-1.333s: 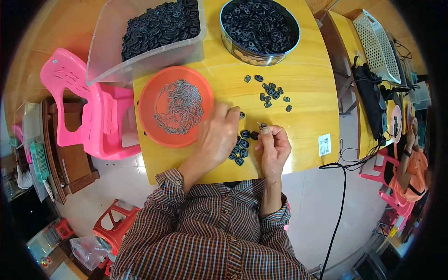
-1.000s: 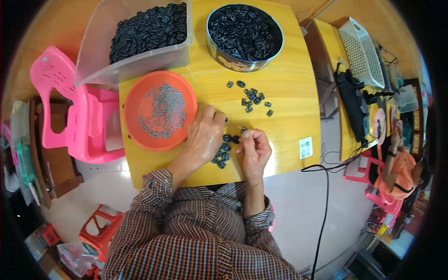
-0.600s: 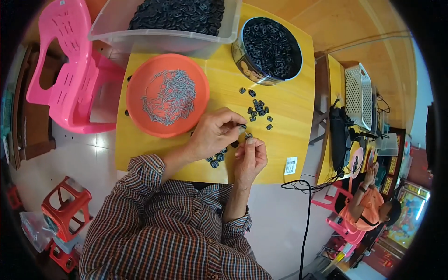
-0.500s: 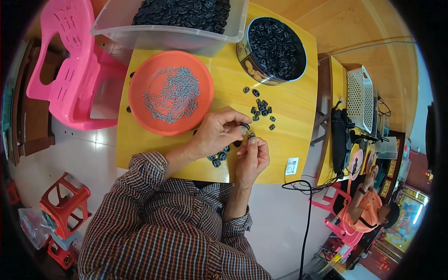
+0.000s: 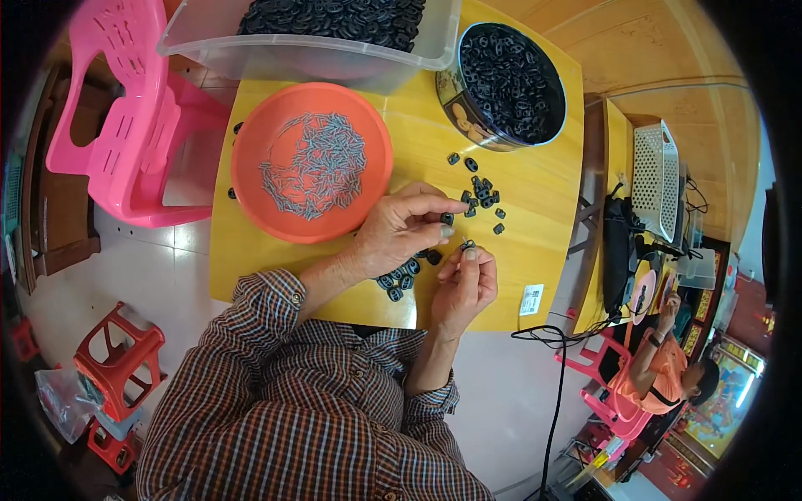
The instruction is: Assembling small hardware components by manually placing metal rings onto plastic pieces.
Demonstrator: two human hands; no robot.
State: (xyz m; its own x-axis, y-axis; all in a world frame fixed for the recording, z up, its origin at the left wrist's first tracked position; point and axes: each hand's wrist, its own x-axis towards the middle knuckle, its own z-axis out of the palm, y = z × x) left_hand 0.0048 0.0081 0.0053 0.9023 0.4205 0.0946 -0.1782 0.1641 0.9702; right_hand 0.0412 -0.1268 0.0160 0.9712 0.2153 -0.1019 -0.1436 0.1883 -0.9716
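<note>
Over the yellow table [image 5: 543,200], my left hand [image 5: 388,238] pinches a small black oval plastic piece with two holes [image 5: 448,219] between thumb and fingers. Close beside it, my right hand [image 5: 464,292] grips another small black piece [image 5: 467,245] between thumb and forefinger; a thin pin seems to stick up from it. Under and between my hands lies a cluster of similar black pieces [image 5: 398,282], partly hidden by the left hand. Beyond my right hand, several loose black pieces [image 5: 482,192] are scattered on the table.
An orange-red plate [image 5: 251,219] holds many small grey screw-like pins [image 5: 322,167]. Behind it stands a translucent tub [image 5: 334,68] of black pieces; a round tin [image 5: 455,108] with more is at far right. A black cable [image 5: 551,417] hangs off the right side. A person [image 5: 660,376] sits farther right.
My two hands have drawn slightly apart, and the piece in my left fingers shows more fully. The whole view has shifted a little.
</note>
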